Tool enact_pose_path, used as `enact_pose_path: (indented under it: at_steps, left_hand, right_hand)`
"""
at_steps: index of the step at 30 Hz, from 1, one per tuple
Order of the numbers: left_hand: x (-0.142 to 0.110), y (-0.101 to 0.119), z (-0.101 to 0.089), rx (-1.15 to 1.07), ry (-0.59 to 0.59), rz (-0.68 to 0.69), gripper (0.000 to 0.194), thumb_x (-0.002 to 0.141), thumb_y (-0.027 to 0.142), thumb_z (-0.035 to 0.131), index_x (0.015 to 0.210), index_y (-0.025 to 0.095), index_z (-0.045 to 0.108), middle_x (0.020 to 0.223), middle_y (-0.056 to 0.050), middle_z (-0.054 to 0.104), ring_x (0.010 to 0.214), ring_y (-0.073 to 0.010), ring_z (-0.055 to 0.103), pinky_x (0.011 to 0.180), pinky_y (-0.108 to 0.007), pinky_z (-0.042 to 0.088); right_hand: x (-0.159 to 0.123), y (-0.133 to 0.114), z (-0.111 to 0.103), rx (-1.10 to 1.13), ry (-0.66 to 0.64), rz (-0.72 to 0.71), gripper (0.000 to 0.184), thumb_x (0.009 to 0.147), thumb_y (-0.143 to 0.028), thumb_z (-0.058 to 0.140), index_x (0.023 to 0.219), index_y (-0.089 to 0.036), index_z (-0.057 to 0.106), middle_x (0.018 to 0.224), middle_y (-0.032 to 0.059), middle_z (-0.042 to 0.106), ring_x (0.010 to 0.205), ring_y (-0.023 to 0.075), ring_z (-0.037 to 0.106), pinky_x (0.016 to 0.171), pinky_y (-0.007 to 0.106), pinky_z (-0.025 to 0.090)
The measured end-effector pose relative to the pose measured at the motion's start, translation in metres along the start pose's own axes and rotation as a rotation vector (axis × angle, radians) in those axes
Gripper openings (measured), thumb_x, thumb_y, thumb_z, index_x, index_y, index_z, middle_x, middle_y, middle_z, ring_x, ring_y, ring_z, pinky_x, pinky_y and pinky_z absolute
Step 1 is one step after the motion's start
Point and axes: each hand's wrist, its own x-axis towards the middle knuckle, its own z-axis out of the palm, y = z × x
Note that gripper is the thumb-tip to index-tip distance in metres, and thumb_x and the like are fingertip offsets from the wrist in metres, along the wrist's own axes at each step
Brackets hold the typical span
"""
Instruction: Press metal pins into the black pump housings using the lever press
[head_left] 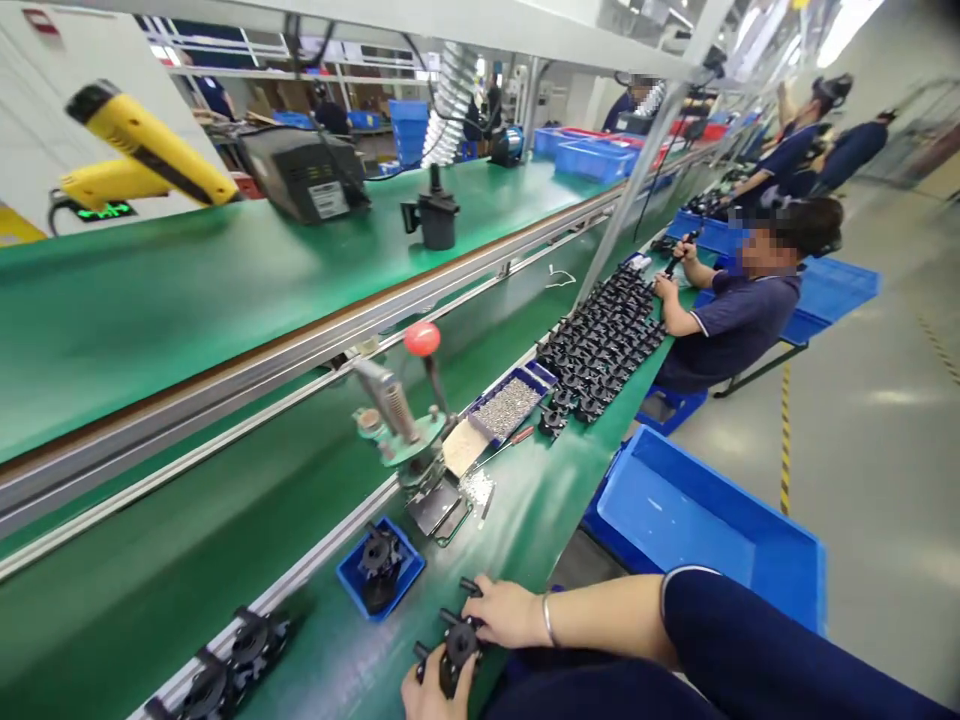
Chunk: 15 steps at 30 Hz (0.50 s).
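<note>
At the bottom centre of the frame, a black part (459, 640) is held just above or on the green counter (525, 515). Its near end is clasped by the left hand (436, 688), the grip closed about it; its far end is held by the right hand (504, 608), that grip drawn in narrow. Since much is covered by the fingers, it cannot fairly be told whether one part or several are held. A bracelet (550, 620) is worn on the right wrist.

At the lower left, more black parts (251, 645) are lined up along the rail. Just beyond the hands, further parts are heaped in a small blue tray (352, 575). At the lower right, a big blue bin (697, 530) is set beside the counter.

In the middle, a press (409, 440) is topped by a red knob (422, 339). Beside it are laid a screwdriver (521, 435) and a box (544, 376) filled with small metal bits (508, 408). Beyond, rows of parts (604, 335) are spread, and a black piece (679, 255) is held by a co-worker (750, 315).

At the upper left, yellow tools (154, 145) are seen by the upper counter (187, 290); a black fixture (437, 218) is stood on it. Other people (795, 145) are seen at the upper right.
</note>
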Motion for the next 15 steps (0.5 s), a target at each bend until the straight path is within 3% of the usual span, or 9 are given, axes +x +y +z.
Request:
enact_pose_path:
  at_steps: [4, 9, 12, 15]
  left_hand:
    - [0.037, 0.091, 0.051, -0.012, -0.14, 0.108, 0.036, 0.079, 0.041, 0.063, 0.105, 0.019, 0.073, 0.114, -0.016, 0.057, 0.109, -0.0346, 0.061, 0.097, -0.046, 0.051]
    - [0.084, 0.2, 0.113, -0.01, -0.284, 0.209, 0.032, 0.084, 0.031, 0.062, 0.113, 0.018, 0.068, 0.12, -0.016, 0.055, 0.115, -0.0323, 0.058, 0.101, -0.043, 0.047]
    - [0.108, 0.254, 0.147, -0.01, -0.343, 0.237, 0.035, 0.084, 0.028, 0.065, 0.117, 0.015, 0.065, 0.123, -0.017, 0.052, 0.119, -0.0327, 0.055, 0.106, -0.043, 0.043]
    - [0.126, 0.294, 0.178, -0.022, -0.378, 0.235, 0.036, 0.085, 0.028, 0.065, 0.118, 0.014, 0.063, 0.123, -0.017, 0.049, 0.118, -0.0317, 0.056, 0.106, -0.043, 0.043]
  right_hand:
    - [-0.034, 0.089, -0.041, 0.034, 0.103, 0.127, 0.038, 0.088, -0.032, 0.065, 0.125, -0.027, 0.063, 0.127, 0.0119, 0.053, 0.092, 0.0246, 0.069, 0.084, 0.038, 0.055]
    - [-0.068, 0.191, -0.092, 0.099, 0.207, 0.281, 0.041, 0.089, -0.025, 0.061, 0.129, -0.027, 0.06, 0.124, 0.0118, 0.055, 0.089, 0.0231, 0.069, 0.084, 0.037, 0.053]
    - [-0.082, 0.242, -0.119, 0.134, 0.269, 0.344, 0.047, 0.088, -0.021, 0.062, 0.135, -0.027, 0.055, 0.125, 0.0116, 0.055, 0.094, 0.0236, 0.068, 0.088, 0.037, 0.052]
    - [-0.09, 0.282, -0.143, 0.164, 0.346, 0.398, 0.059, 0.086, -0.016, 0.064, 0.142, -0.027, 0.048, 0.127, 0.0118, 0.054, 0.1, 0.0243, 0.066, 0.092, 0.036, 0.05]
